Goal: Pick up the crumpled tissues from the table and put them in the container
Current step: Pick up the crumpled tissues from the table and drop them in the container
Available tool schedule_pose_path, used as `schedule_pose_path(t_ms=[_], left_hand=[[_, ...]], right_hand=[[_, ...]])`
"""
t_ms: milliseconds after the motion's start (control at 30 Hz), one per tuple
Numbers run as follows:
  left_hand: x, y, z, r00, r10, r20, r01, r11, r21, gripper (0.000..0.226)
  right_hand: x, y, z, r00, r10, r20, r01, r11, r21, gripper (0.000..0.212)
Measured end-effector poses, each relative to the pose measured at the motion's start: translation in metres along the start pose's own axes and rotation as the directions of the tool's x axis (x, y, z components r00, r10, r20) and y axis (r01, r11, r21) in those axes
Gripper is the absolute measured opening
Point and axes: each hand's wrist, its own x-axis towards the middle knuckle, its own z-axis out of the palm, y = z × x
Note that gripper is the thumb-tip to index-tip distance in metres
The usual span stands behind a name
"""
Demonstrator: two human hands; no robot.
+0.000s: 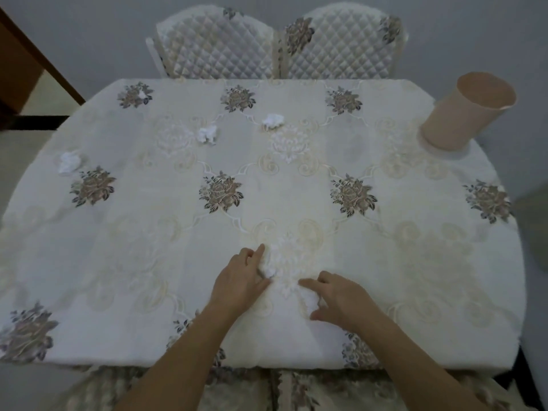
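Observation:
My left hand rests on the tablecloth near the front, its fingers closed around a white crumpled tissue. My right hand lies beside it, gripping a second crumpled tissue between thumb and fingers. Several more crumpled tissues lie farther off: one at the left, one left of centre, one near the middle back and a small one at the far left corner. The beige plastic container stands open and upright at the far right corner, well away from both hands.
A cream tablecloth with grey-brown flower prints covers the table. Two quilted chair backs, one on the left and one on the right, stand behind the far edge. A dark wooden frame is at the upper left.

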Motion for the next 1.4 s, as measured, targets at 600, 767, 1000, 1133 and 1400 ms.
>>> schedule_pose_path(t_ms=[600, 767, 1000, 1133, 1400], left_hand=[[-0.003, 0.008, 0.005, 0.995, -0.101, -0.01, 0.095, 0.958, -0.269, 0.023], [-0.022, 0.028, -0.027, 0.982, -0.183, -0.054, 0.149, 0.914, -0.377, 0.018], [-0.038, 0.063, -0.093, 0.927, -0.191, -0.323, 0.03, 0.896, -0.443, 0.018], [-0.051, 0.081, -0.13, 0.877, -0.193, -0.44, -0.042, 0.881, -0.471, 0.016], [-0.08, 0.111, -0.167, 0.83, -0.114, -0.546, -0.165, 0.885, -0.435, 0.01]], right_hand=[[-0.015, -0.021, 0.022, 0.912, 0.322, -0.255, -0.2, 0.891, 0.409, 0.029], [-0.024, -0.034, -0.015, 0.885, 0.349, -0.307, -0.165, 0.854, 0.494, 0.028], [-0.038, -0.06, -0.085, 0.782, 0.35, -0.516, -0.059, 0.866, 0.497, 0.024], [-0.052, -0.076, -0.118, 0.726, 0.347, -0.593, -0.007, 0.866, 0.499, 0.023], [-0.088, -0.091, -0.152, 0.649, 0.314, -0.693, 0.051, 0.891, 0.452, 0.03]])
